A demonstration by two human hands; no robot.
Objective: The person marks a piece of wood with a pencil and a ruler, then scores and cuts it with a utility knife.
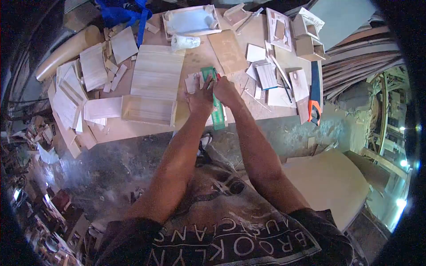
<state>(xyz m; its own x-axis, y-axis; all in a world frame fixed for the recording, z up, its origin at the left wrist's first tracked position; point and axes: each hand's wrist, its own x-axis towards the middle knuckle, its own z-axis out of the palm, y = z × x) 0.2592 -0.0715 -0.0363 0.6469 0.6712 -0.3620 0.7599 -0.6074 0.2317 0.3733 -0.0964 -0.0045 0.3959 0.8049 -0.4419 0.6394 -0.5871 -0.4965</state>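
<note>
My left hand (202, 98) lies with its fingers spread over a green ruler (218, 116), pressing it down on a thin pale board (191, 83). Just right of it, my right hand (227, 92) is closed round a small red cutter (218, 76) at the ruler's right edge. Most of the cutter is hidden by the fingers. The ruler points away from me, and its near end reaches the front edge of the table.
The brown worktable (195, 57) carries an open wooden box (148, 111), a wooden tray (191, 33), a white roll (185, 42) and loose wood pieces (266, 75). An orange-handled saw (314, 111) lies at the right edge. Scrap covers the floor.
</note>
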